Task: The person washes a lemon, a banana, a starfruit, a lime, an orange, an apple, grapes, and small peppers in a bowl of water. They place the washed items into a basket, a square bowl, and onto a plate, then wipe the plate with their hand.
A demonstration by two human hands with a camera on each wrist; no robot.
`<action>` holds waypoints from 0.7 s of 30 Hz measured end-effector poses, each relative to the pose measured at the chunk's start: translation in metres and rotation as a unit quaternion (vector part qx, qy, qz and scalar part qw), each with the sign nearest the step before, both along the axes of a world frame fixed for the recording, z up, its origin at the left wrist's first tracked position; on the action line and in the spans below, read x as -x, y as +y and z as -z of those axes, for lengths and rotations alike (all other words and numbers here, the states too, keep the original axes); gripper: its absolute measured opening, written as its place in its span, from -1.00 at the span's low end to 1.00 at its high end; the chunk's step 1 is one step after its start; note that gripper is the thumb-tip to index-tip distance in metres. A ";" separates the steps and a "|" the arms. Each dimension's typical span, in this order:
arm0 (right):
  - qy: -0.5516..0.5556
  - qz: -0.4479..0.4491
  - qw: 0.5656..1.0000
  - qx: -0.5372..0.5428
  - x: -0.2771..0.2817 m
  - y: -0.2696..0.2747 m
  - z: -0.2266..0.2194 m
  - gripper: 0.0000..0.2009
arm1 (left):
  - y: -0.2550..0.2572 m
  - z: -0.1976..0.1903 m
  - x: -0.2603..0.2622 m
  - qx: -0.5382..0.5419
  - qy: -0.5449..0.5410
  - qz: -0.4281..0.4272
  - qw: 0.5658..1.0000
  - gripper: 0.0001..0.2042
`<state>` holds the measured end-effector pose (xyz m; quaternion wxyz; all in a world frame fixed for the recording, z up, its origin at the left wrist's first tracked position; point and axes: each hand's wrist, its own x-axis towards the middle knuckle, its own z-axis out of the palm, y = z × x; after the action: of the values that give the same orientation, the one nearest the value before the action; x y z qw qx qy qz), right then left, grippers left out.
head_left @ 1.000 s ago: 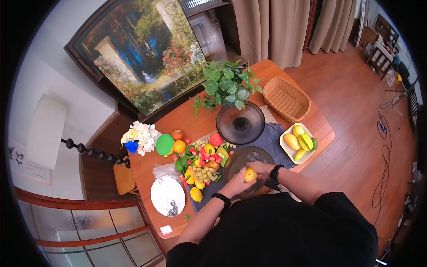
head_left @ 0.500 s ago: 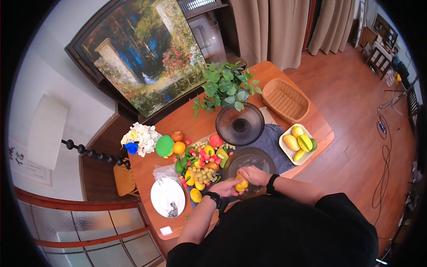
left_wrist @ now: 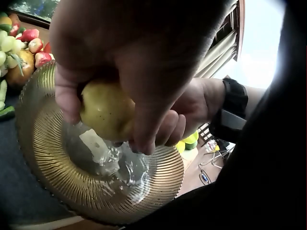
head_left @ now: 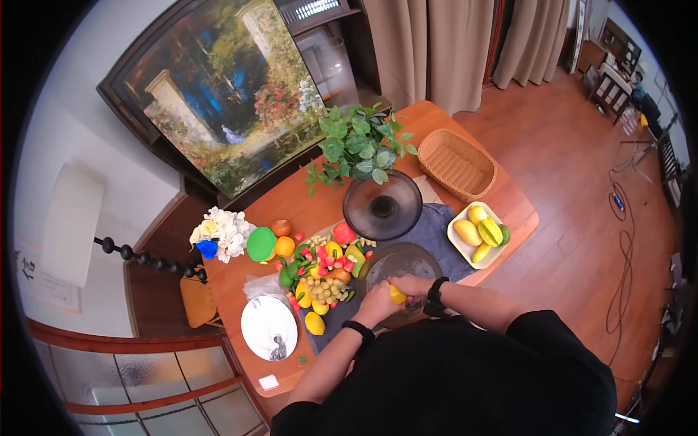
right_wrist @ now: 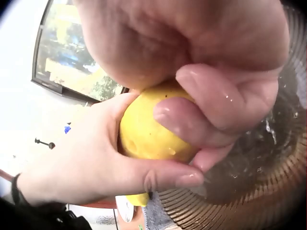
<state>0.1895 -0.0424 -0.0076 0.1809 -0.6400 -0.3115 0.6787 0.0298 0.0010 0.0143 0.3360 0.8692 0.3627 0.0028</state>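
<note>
Above a ribbed glass bowl of water (head_left: 372, 267) near the table's front edge, both hands hold one yellow fruit (right_wrist: 151, 129) with small dark specks. The left hand (head_left: 377, 305) grips it with thumb and fingers on opposite sides, as the left wrist view shows. Wet fingers of the right hand (head_left: 411, 286) curl over the fruit's other side, with drops on the skin in the right wrist view. Rippled water lies below in the bowl (left_wrist: 50, 153). Parts of the fruit are hidden behind the fingers.
Left of the bowl lies a pile of fruit with grapes (head_left: 327, 291) and a loose yellow fruit (head_left: 315, 324). A white plate (head_left: 263, 323) is further left. Behind stand a dark glass dish (head_left: 360, 218) and a plant (head_left: 356, 145). A fruit tray (head_left: 456, 236) and wicker basket (head_left: 458, 171) are to the right.
The hands have turned the yellow fruit between them and shifted their grip, staying over the bowl. The head view has swung slightly, moving the scene a little left.
</note>
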 end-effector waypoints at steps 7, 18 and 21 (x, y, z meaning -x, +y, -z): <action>-0.153 -0.070 0.956 -0.239 0.003 -0.012 0.003 -0.51 | 0.038 0.006 0.019 0.413 0.052 0.047 0.908 -0.54; -0.144 0.094 0.929 -0.327 0.008 -0.010 0.006 -0.54 | 0.015 0.036 0.004 0.199 -0.068 -0.152 0.966 -0.45; -0.200 0.082 0.931 -0.293 0.013 -0.010 0.012 -0.55 | 0.013 0.069 0.001 0.217 -0.177 -0.269 0.921 -0.40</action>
<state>0.1770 -0.0522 -0.0198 0.3492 -0.7041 -0.4728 0.3983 0.0283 0.0136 -0.0550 0.5620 0.6298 0.5093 0.1678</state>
